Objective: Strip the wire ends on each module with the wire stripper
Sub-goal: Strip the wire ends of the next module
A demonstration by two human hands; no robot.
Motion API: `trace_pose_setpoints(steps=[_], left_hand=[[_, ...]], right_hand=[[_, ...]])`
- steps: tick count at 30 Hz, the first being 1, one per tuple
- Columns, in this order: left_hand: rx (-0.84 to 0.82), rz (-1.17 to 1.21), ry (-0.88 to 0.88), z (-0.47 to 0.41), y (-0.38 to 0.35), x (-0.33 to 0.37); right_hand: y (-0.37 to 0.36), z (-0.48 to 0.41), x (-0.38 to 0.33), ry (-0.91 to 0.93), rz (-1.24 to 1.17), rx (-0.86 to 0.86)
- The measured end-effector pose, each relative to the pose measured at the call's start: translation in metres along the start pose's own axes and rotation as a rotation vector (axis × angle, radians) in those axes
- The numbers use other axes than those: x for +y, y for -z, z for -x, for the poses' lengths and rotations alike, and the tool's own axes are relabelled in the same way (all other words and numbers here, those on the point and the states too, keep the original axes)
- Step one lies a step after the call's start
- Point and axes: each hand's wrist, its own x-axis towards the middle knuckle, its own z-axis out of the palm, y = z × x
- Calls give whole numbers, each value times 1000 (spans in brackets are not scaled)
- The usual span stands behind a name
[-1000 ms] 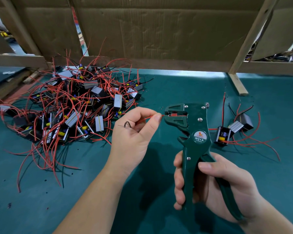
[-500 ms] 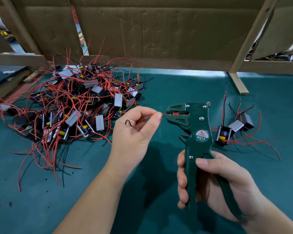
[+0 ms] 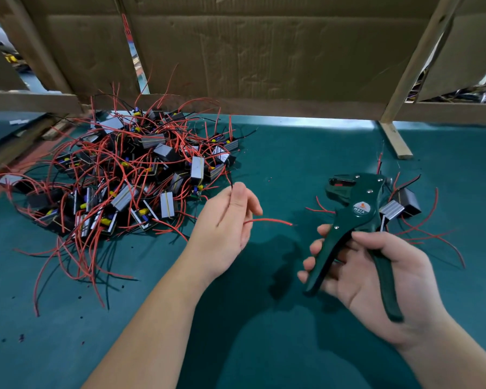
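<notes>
**Left hand on the wires, right hand on the stripper, gap in between**

So the left hand (image 3: 225, 231) is hovering over the tabletop (image 3: 278, 164) with its fingers loosely curled. It's pinching two leads. A red wire (image 3: 267, 220) pokes out sideways from between the fingers towards the right hand, and its free end hangs in the air. A thin black wire (image 3: 230, 182) sticks up from the thumb and forefinger. Can't tell if there's a module tucked in the palm, since the back of the hand hides it.

The right hand (image 3: 413, 279) is gripping the green wire stripper (image 3: 362, 192). The fingers wrap the near handle, the other handle lies across the palm, and the two handles are spread apart. The head points up and away from the hand. The red wire's tip stops short of it, so wire and tool aren't touching.

Just past the stripper head, on the far side of the right hand, sits a small bunch of modules (image 3: 392, 209) with red leads trailing out over the tabletop.

Off to the outside of the left hand and a bit further back there's the big pile of modules (image 3: 129, 175), a proper tangle of red and black leads with grey-topped blocks all through it. Small dark specks dot the green surface nearer the left forearm.

Behind everything stands a cardboard wall (image 3: 250, 51), and a wooden strut (image 3: 394, 140) comes down onto the tabletop beyond the right hand.
</notes>
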Motion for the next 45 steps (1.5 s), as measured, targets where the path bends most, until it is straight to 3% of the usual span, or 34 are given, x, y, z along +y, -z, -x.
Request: trace_pose_setpoints(steps=[3, 6, 11, 22, 28, 32, 38, 45], left_hand=[[-169, 58, 126, 0, 1, -1], [-230, 73, 170, 3, 0, -2], [-215, -136, 58, 6, 3, -4], [-167, -11, -91, 3, 2, -2], [-63, -93, 9, 2, -1, -2], [-31, -248, 32, 3, -4, -3], [-96, -411, 41, 3, -9, -13], [-178, -217, -52, 6, -9, -8]], right_hand=[[2, 1, -2, -79, 66, -61], [0, 3, 1, -170, 106, -186], [0, 5, 3, -221, 126, -354], [1, 4, 0, -157, 44, -308], [-3, 7, -1, -10, -69, -463], [-6, 10, 1, 113, 132, -437], [-4, 10, 11, 87, 309, -370], [-9, 7, 10, 92, 151, -300]])
